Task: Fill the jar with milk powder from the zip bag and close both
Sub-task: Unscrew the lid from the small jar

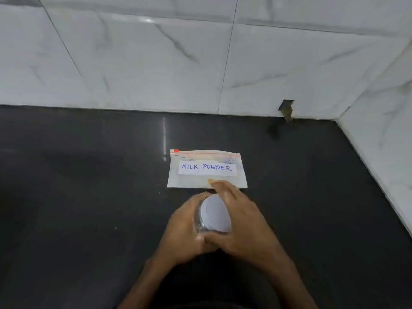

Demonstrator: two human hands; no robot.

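A flat clear zip bag (207, 169) with a white label reading MILK POWDER lies on the dark counter, its red zip strip along the far edge. Just in front of it is a small clear glass jar (200, 221) with a white lid (216, 214) on top. My left hand (185, 228) wraps around the jar's glass body from the left. Over the lid from the right, my right hand (240, 221) curls, its fingertips reaching past the lid to the bag's near edge. The jar's contents are hidden by my hands.
The black counter (89, 197) runs to white marble-look wall tiles (156, 63) at the back and on the right side. A small dark notch (287, 108) sits in the back wall at counter level, right of the bag.
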